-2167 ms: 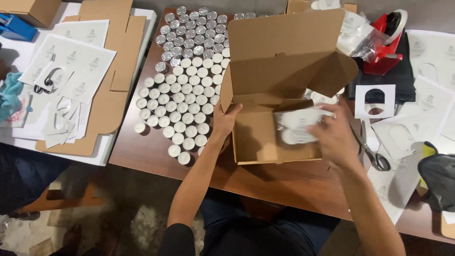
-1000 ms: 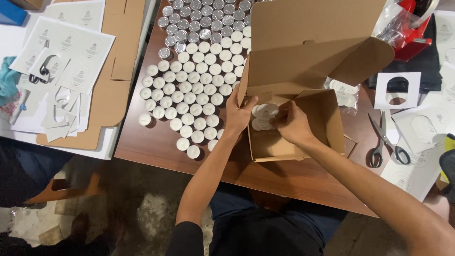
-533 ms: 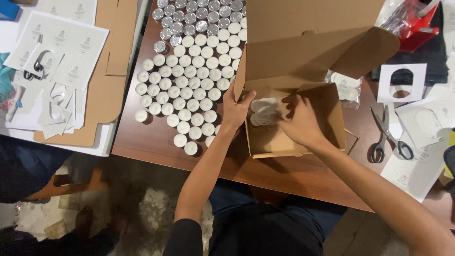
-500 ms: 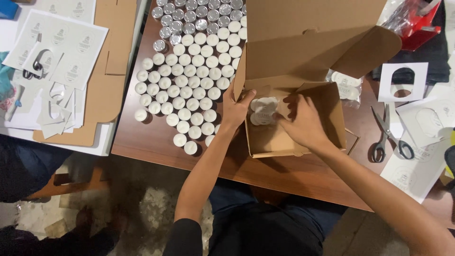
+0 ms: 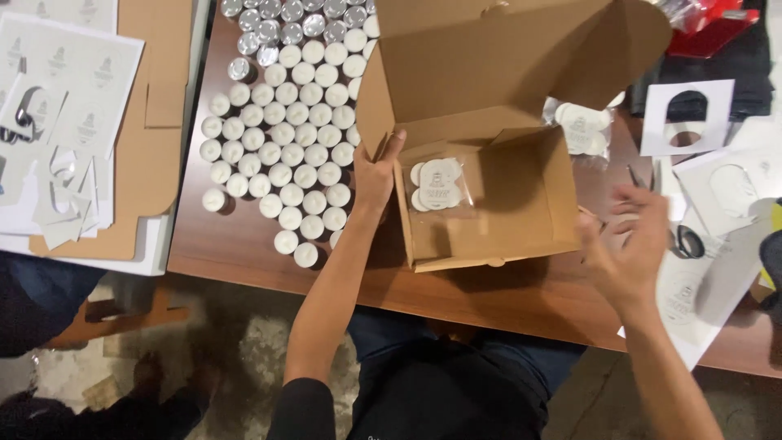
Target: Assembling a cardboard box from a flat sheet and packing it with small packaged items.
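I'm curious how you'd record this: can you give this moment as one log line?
left hand: steadying cardboard box wall | right hand: empty, over table, beside box | clear packet of white discs: inside box

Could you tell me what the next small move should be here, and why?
Probably the right hand, empty and out beside the cardboard box, should take another clear packet behind it: the box holds only one packet, and the left hand steadies its wall.
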